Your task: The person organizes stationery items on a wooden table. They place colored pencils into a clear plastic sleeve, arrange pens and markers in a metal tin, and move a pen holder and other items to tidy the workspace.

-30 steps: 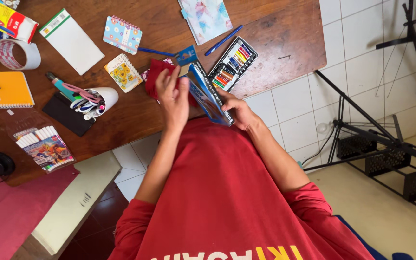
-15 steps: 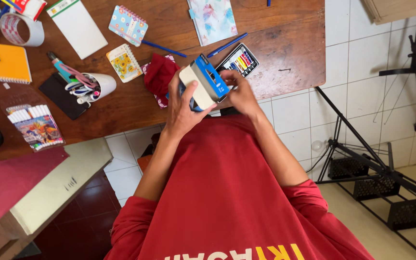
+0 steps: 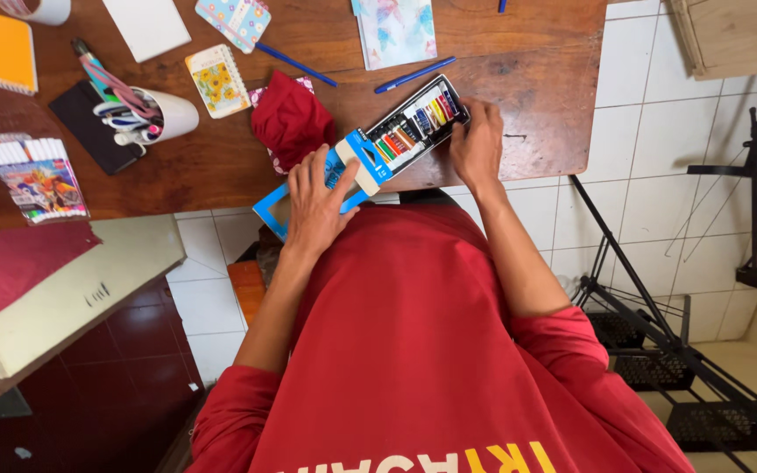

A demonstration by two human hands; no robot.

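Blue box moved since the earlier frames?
Yes. The blue box has come down from mid-air to the table edge, its open end now at the paint tray.

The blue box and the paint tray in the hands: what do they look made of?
The blue box under the left hand looks like thin printed cardboard: a pale raw inside shows at its open end, with a cut-out window. The paint tray, touched by the right hand, seems to be black moulded plastic with a slight sheen, holding small tubes in a row; I cannot be sure.
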